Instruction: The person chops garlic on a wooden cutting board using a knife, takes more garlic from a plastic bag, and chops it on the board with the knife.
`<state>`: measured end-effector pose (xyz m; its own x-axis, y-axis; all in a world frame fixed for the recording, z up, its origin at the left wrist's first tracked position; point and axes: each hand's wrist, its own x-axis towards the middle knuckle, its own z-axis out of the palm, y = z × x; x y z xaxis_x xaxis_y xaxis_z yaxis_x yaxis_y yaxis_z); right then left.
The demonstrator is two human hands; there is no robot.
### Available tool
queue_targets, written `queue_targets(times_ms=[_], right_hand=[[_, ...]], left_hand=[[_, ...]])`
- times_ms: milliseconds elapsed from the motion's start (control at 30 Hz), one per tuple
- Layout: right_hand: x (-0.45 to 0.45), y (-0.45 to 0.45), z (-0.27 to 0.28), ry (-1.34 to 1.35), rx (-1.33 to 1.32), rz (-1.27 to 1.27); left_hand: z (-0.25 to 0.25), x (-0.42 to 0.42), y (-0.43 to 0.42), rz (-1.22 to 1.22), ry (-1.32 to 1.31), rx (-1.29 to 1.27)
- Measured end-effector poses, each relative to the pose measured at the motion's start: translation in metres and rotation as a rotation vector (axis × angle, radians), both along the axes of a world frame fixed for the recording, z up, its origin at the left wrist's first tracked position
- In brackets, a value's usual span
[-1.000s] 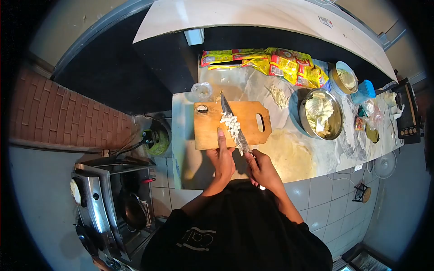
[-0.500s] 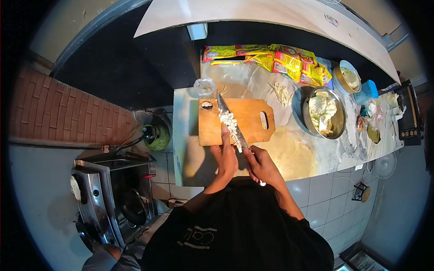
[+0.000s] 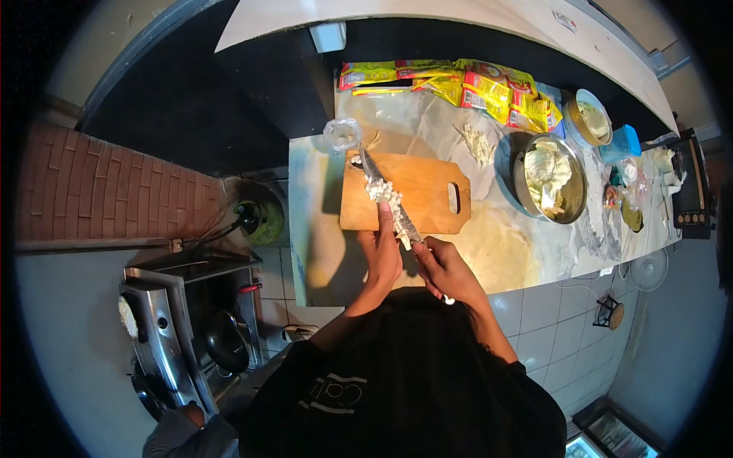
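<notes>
Clearances around the cutting board (image 3: 427,179).
Right: bare worktop (image 3: 500,248) gives passage toward the metal bowl (image 3: 521,192); pale shreds (image 3: 478,145) obstruct its far part. Beyond: yellow packets (image 3: 500,95) form a barrier. Far-left corner: clear container (image 3: 342,133) nearby. Across left half: knife (image 3: 408,224) blocks passage.

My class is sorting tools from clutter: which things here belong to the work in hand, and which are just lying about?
In the work:
knife, in the right hand
white chopped pieces, along the blade by the left hand
wooden board

Apparently lying about:
yellow-and-red packets
blue tub
black pan
steel bowl of leaves, role unclear
</notes>
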<state>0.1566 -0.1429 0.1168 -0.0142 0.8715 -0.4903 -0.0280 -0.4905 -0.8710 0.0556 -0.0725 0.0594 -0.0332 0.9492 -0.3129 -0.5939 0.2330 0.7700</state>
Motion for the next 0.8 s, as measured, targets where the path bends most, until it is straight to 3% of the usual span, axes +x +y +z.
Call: queue_targets(times_ms=[300,400,500,567,800], right_hand=[[0.006,-0.004,-0.002,0.012,0.021,-0.009],[0.009,-0.005,-0.001,-0.003,0.024,-0.005],[0.012,-0.006,0.001,0.003,0.024,-0.012],[0.014,-0.006,0.001,0.011,0.025,-0.017],[0.024,-0.007,-0.007,-0.047,0.006,-0.005]], left_hand=[[0.000,-0.008,-0.001,-0.158,-0.045,-0.054],[-0.011,-0.014,0.000,-0.228,0.054,-0.136],[-0.019,-0.016,-0.001,-0.219,-0.037,-0.046],[-0.026,-0.021,0.000,-0.233,0.024,-0.162],[-0.070,-0.045,0.017,-0.399,0.058,-0.092]])
